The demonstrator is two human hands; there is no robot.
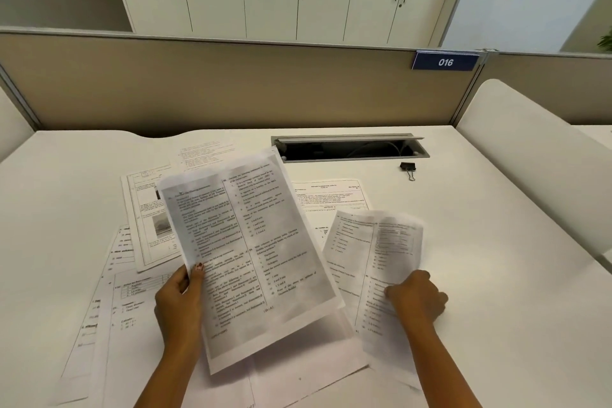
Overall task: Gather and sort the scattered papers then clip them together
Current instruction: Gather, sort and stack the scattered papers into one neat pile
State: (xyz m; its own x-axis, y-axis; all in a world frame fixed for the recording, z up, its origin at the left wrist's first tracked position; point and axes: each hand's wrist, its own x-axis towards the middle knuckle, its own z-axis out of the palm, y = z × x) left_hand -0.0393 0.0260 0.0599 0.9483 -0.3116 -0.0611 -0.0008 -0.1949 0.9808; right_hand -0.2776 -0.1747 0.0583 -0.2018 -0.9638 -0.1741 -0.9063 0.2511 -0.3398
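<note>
My left hand (180,300) pinches the left edge of a grey-printed two-column sheet (251,252) and holds it raised and tilted over the desk. A second printed sheet (374,252), blurred and curling upward at its top, is gripped by my right hand (417,300) near its lower middle. Several more printed papers (145,235) lie scattered flat on the white desk, left of and beneath the held sheets; one with a header (331,195) lies behind them. A black binder clip (408,168) rests on the desk far right, apart from both hands.
An open cable tray slot (347,147) is set into the white desk (496,275) behind the papers. A beige partition (231,86) with a blue "016" sign (445,61) closes the back. A white curved divider (536,156) rises on the right.
</note>
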